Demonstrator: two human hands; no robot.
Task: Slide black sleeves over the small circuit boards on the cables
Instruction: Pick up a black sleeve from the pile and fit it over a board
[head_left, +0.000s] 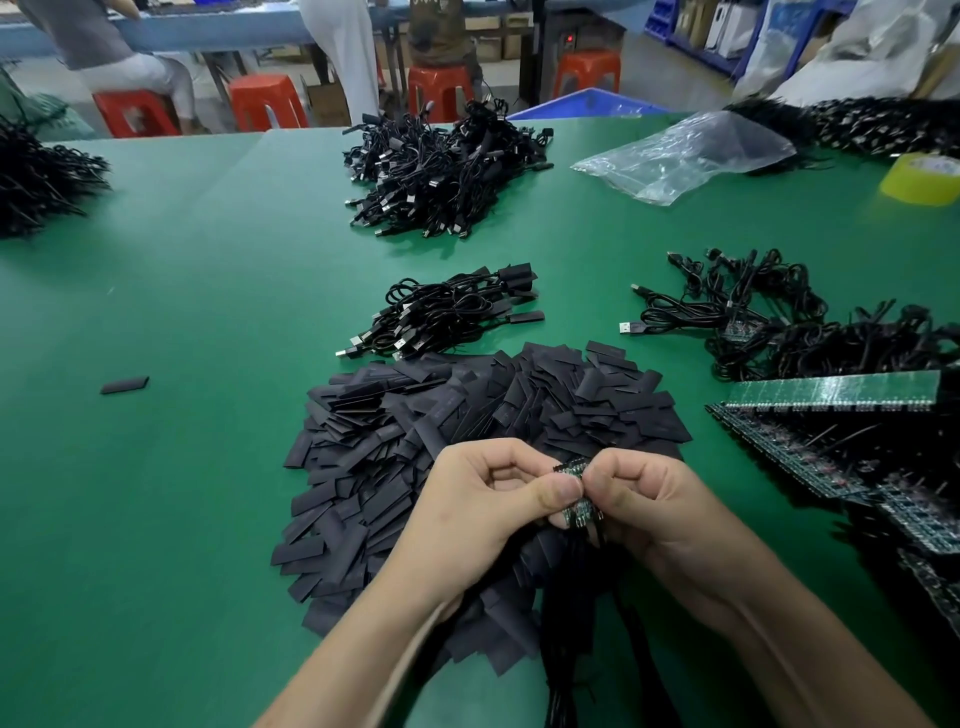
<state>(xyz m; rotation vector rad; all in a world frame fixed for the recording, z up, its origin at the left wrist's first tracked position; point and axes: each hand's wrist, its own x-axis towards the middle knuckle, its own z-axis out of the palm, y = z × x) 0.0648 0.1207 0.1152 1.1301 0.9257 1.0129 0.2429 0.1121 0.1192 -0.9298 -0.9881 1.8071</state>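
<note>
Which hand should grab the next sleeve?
Left, probably. The sleeve pile spreads mostly beside the left hand; both hands pinch the boards, so the right hand can hold them alone.

head cam | looks forward and down | near hands | green table (208, 312) ahead

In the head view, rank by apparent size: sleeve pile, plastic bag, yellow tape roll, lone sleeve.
1. sleeve pile, also nearest the camera
2. plastic bag
3. yellow tape roll, cut off at the picture edge
4. lone sleeve
</note>
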